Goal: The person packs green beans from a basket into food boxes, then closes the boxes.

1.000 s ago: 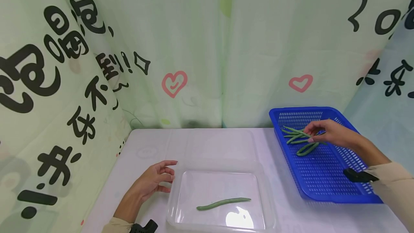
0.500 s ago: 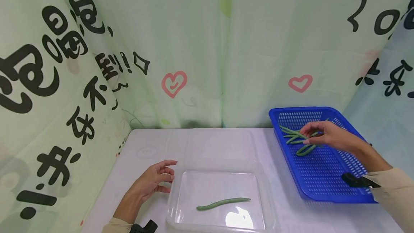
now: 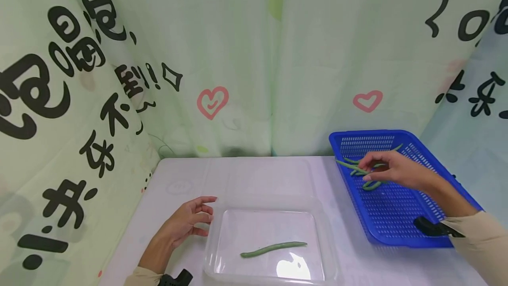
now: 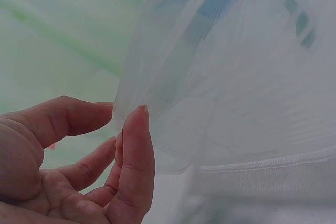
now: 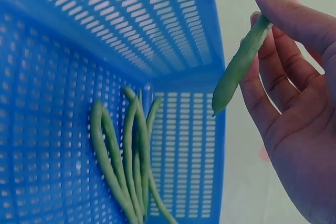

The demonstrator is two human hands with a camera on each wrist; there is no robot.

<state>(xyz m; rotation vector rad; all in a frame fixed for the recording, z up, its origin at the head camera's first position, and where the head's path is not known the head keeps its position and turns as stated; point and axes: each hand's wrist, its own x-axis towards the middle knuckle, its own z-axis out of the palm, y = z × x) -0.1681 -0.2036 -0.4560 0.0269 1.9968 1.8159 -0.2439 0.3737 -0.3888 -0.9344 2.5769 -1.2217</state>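
Note:
My right hand (image 3: 390, 171) pinches a green bean (image 3: 347, 165) between thumb and fingers above the blue basket (image 3: 397, 228). In the right wrist view this bean (image 5: 239, 74) slants down from the fingertips. Several other green beans (image 5: 107, 150) lie together in the basket, partly covered by the hand in the head view. My left hand (image 3: 184, 224) is beside the clear plastic container (image 3: 212, 250), its relaxed fingers at the left wall. The left wrist view has those fingertips (image 4: 137, 116) right at the see-through wall. One single green bean (image 3: 274, 249) lies on the container's floor.
A white-covered table (image 3: 190, 175) bears both the container and the basket. Behind and beside it hangs a pale green curtain (image 3: 246, 56) with black lettering and red hearts. The basket's raised left side (image 3: 353, 197) stands between the two work areas.
My right hand has drawn slightly left and toward me, and the pinched bean has come out over the basket's left rim. My left hand and the container have stayed in place.

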